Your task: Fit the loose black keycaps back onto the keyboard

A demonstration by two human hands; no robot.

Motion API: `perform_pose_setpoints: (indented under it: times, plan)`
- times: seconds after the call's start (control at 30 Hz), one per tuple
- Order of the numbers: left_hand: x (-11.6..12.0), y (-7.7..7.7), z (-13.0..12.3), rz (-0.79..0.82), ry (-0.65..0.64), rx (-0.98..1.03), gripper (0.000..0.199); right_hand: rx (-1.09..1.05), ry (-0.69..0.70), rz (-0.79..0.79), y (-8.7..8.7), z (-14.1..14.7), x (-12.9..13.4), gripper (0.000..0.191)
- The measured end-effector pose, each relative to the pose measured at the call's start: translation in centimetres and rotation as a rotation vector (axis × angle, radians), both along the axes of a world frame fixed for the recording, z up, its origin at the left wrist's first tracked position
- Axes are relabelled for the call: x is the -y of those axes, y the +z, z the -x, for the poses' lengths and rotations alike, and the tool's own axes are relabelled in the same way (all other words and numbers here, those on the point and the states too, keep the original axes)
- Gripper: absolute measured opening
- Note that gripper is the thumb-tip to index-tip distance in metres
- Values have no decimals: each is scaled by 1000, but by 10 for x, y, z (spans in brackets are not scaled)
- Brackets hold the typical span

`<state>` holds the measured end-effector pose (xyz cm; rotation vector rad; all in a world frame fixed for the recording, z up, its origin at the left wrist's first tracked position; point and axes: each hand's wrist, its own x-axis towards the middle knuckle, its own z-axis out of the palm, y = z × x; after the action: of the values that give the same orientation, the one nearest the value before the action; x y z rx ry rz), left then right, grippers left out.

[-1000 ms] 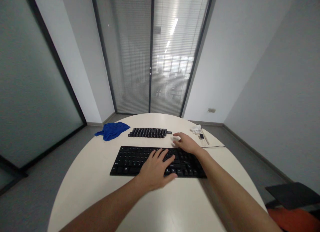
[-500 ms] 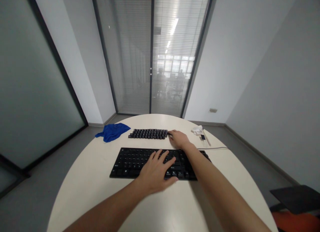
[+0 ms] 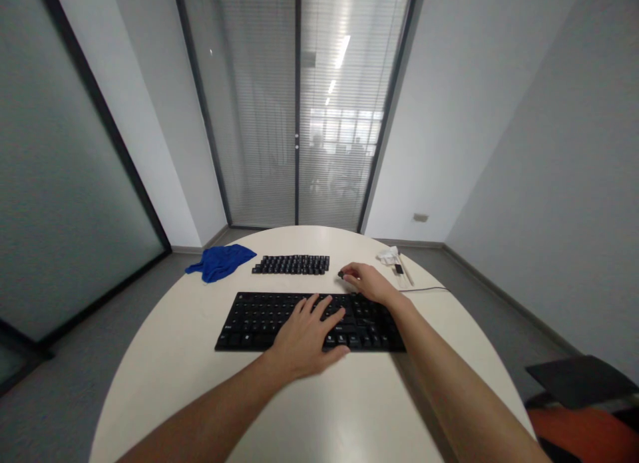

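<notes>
A black keyboard [image 3: 279, 320] lies across the table in front of me. My left hand [image 3: 307, 336] rests on its middle, fingers spread. Beyond the keyboard's back edge, my right hand [image 3: 367, 282] pinches a small black keycap [image 3: 341, 274] between thumb and fingertips. Loose black keycaps [image 3: 292, 265] sit in neat rows behind the keyboard, to the left of my right hand. My right forearm covers part of the keyboard's right end.
On the round white table [image 3: 164, 356], a blue cloth [image 3: 222, 262] lies at the back left. A white crumpled tissue [image 3: 387, 255], a thin stick [image 3: 406, 270] and a small black piece [image 3: 398, 269] lie at the back right. A cable [image 3: 424, 289] runs rightward. A chair [image 3: 584, 383] stands at right.
My right hand has moved away from the right end of the keycap rows, rightward and a little nearer me, carrying a keycap. My left hand stays on the keyboard.
</notes>
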<state>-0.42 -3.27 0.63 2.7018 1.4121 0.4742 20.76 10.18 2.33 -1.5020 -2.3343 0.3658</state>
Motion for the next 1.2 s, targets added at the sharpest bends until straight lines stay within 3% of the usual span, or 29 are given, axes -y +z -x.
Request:
perform_pose_setpoints:
  times: [0.17, 0.4, 0.8, 1.2]
  plan:
    - [0, -1, 0, -15, 4, 0, 68, -450, 201, 192, -8, -14, 23, 31]
    - [0, -3, 0, -26, -2, -12, 64, -608, 230, 250, -7, -23, 35, 41]
    - [1, -1, 0, 10, 46, -10, 62, -511, 275, 253, -2, -19, 40, 35]
    - [1, -3, -1, 29, 68, 22, 75, -412, 303, 151, -2, -11, 46, 22]
